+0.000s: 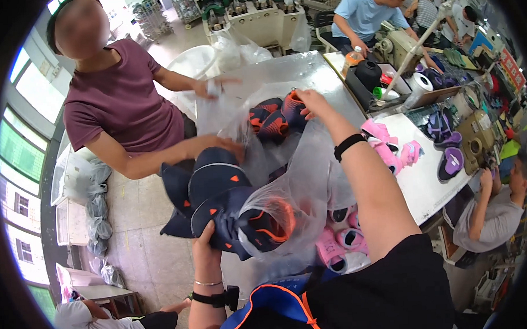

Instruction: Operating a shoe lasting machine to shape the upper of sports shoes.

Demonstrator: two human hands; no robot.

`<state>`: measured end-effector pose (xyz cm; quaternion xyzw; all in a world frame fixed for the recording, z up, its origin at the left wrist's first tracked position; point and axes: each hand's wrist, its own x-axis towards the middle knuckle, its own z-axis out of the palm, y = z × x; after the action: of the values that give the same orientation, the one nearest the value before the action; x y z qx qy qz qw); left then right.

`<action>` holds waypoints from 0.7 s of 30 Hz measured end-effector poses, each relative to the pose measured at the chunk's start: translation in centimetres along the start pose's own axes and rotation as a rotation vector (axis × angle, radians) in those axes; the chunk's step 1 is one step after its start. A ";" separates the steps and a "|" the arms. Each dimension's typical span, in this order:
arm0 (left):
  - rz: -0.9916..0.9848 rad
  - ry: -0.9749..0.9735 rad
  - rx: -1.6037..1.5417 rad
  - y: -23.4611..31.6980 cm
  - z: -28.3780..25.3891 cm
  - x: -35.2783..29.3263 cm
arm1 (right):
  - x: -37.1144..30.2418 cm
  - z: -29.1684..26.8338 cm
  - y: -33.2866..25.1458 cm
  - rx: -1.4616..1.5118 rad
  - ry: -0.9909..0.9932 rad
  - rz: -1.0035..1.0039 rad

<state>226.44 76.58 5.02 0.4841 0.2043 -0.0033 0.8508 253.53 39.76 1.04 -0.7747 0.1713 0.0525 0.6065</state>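
My left hand [205, 243] grips a stack of navy shoe uppers with orange marks [222, 215], partly inside a clear plastic bag [288, 207]. My right hand [312, 102] reaches forward and pinches a navy-and-orange upper [293, 108] in a small pile [270, 121] lying in another clear bag on the metal table [306, 70]. A person in a maroon shirt [125, 100] stands across from me on the left, one hand on the navy stack [222, 145], the other holding plastic [214, 85].
Pink shoe uppers [388, 148] lie on a white bench to the right, more pink ones [339, 243] below my right arm. Purple uppers [449, 161], tape rolls and a sewing machine stand at right. Other workers sit behind and to the right. Bags pile on the floor at left.
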 end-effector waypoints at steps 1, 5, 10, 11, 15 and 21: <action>0.045 0.054 -0.055 0.4 -0.2 -0.3 | 0.4 0.8 0.2 -0.056 -0.137 0.033; 0.347 0.159 0.144 3.2 -2.4 -2.7 | -2.5 3.5 1.1 -0.849 0.059 -0.241; 0.373 0.204 0.362 4.2 -3.6 -4.1 | -4.4 2.6 2.4 -0.965 0.024 -0.270; 0.339 0.243 0.364 3.8 -2.9 -4.2 | -4.8 3.8 1.7 -0.951 0.121 -0.328; 0.394 0.298 0.212 -0.3 -1.5 -3.4 | -4.2 7.8 2.1 -1.001 0.247 -0.508; 0.482 0.381 0.218 3.3 -4.1 -4.3 | -6.7 5.3 3.8 -0.604 0.477 -0.678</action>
<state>221.76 80.85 7.41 0.5986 0.2378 0.2669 0.7169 246.65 45.41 -1.90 -0.9177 0.0211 -0.2785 0.2826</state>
